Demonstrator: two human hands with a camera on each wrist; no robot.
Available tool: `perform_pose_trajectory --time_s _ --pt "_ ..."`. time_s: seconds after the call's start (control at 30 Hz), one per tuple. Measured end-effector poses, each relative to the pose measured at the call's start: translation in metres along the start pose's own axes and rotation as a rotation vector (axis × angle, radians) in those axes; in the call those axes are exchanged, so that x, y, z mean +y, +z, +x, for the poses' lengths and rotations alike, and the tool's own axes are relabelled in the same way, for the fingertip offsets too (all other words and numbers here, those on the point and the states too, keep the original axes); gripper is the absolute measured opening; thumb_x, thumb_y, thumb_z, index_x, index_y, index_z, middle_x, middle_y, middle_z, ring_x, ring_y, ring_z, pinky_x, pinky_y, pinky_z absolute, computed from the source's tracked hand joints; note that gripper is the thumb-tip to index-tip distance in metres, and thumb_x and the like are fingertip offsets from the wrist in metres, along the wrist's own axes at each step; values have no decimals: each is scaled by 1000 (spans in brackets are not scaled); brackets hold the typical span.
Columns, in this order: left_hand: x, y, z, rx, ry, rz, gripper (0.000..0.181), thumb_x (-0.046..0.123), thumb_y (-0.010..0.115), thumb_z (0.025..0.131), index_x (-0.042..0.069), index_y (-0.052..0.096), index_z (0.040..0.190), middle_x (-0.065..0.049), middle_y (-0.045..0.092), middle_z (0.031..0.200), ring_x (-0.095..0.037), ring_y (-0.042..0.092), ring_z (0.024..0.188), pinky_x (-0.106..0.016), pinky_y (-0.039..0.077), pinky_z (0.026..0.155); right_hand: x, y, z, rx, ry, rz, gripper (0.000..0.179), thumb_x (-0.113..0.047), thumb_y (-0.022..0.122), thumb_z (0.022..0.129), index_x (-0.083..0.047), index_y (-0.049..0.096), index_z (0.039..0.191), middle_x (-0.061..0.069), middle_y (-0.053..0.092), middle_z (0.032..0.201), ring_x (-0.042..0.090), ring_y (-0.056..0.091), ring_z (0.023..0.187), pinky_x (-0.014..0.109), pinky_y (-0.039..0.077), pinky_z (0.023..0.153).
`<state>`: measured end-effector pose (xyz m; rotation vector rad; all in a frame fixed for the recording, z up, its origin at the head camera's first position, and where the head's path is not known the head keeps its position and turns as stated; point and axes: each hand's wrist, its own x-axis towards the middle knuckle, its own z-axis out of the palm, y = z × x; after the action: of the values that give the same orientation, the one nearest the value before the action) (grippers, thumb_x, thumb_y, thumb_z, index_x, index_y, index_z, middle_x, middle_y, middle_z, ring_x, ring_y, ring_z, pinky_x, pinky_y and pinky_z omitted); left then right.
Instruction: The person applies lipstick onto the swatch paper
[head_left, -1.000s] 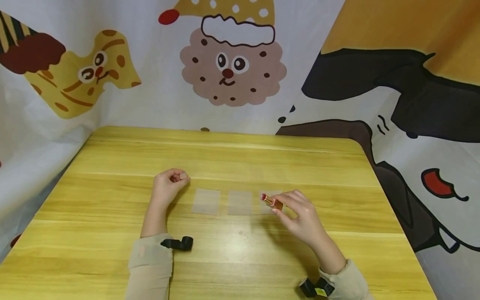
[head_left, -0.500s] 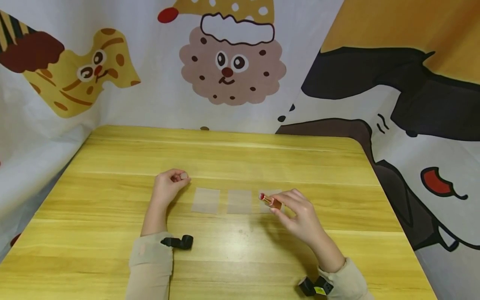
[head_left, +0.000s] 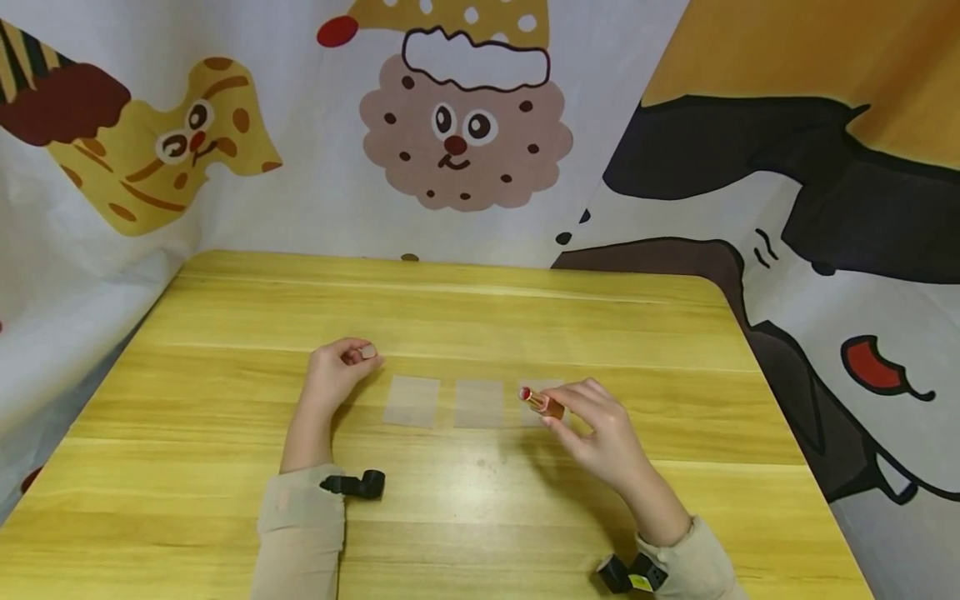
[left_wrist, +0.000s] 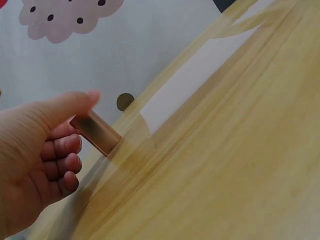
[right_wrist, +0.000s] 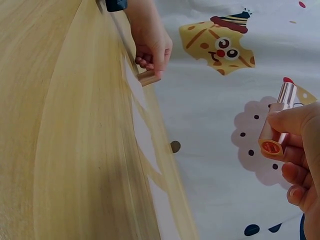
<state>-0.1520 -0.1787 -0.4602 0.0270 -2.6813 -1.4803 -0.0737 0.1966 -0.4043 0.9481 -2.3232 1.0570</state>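
My right hand (head_left: pixel 606 429) pinches an uncapped lipstick (head_left: pixel 543 403) by its rose-gold base, above the right end of a row of squares. The lipstick's open red end points left and up in the head view. A red round label shows on the base (right_wrist: pixel 270 135) in the right wrist view. Over at the left, my left hand (head_left: pixel 332 371) holds the rose-gold lipstick cap (left_wrist: pixel 98 132) between thumb and index finger, with its lower end close to the table. The other left fingers are curled below the cap. The hands stay well apart.
Three thin, pale translucent squares lie side by side on the wooden table (head_left: pixel 480 321): a left square (head_left: pixel 412 402), a middle square (head_left: pixel 479 404) and a right square (head_left: pixel 531 417), partly covered by the lipstick. A printed cartoon curtain (head_left: pixel 300 225) hangs behind the table's far edge.
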Motion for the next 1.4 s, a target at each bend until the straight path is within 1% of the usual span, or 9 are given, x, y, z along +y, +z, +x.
perform_pose_trajectory --time_s 0.27,0.5,0.6,0.77,0.97,1.17,1.2,1.3,1.4 --pt "11 -10 -3 32 -5 -60 45 31 73 86 -4 66 114 -11 59 82 -22 50 71 -22 43 57 0 0 -1 17 -15 1 22 -14 72 85 -3 71 103 6 70 98 21 60 86 20 46 79" --pt "27 -15 -6 60 56 -81 47 36 72 86 -1 66 115 -9 59 81 -21 49 69 -21 42 56 0 1 -1 25 -19 3 22 -18 70 87 -2 71 102 6 70 97 21 60 85 20 46 79" --pt "35 -16 -8 68 72 -138 46 37 73 85 2 67 115 -9 59 81 -24 52 70 -22 43 57 0 1 -1 28 -18 5 23 -20 69 88 -3 71 102 6 70 98 20 60 85 20 46 79" --pt "54 -14 -13 59 116 -243 40 31 73 86 4 67 116 -11 61 81 -28 57 73 -23 45 60 0 1 -1 43 -32 2 22 -18 70 87 -3 71 102 6 70 97 21 60 84 20 46 79" --pt "74 -8 -17 73 206 -267 31 20 75 85 3 69 110 -7 61 83 -18 54 73 -22 46 63 -2 2 0 68 -47 0 22 -20 69 89 -3 71 102 6 70 97 21 60 84 20 46 79" --pt "119 -5 -33 14 302 -335 22 -3 71 83 -10 67 104 -15 60 80 -17 51 71 -23 44 65 -3 2 1 88 -61 10 22 -20 68 89 -2 71 103 7 70 96 21 59 83 20 46 79" --pt "123 -3 -34 1 313 -345 22 -6 71 82 -11 66 103 -16 59 80 -17 51 71 -23 44 65 -4 2 1 92 -63 11 22 -20 68 89 -2 71 102 7 70 96 21 59 83 20 46 79" --pt "119 6 -32 -28 342 -380 24 -8 73 80 -10 67 103 -14 59 79 -17 51 71 -22 45 66 -4 2 2 107 -75 16 23 -19 69 89 -1 71 102 8 70 96 22 59 82 20 46 78" --pt "113 15 -29 -50 347 -405 26 -4 75 79 -5 69 104 -11 60 79 -18 52 72 -22 46 67 -4 2 2 112 -78 18 23 -20 69 89 -1 71 102 9 70 96 22 59 82 20 46 78"
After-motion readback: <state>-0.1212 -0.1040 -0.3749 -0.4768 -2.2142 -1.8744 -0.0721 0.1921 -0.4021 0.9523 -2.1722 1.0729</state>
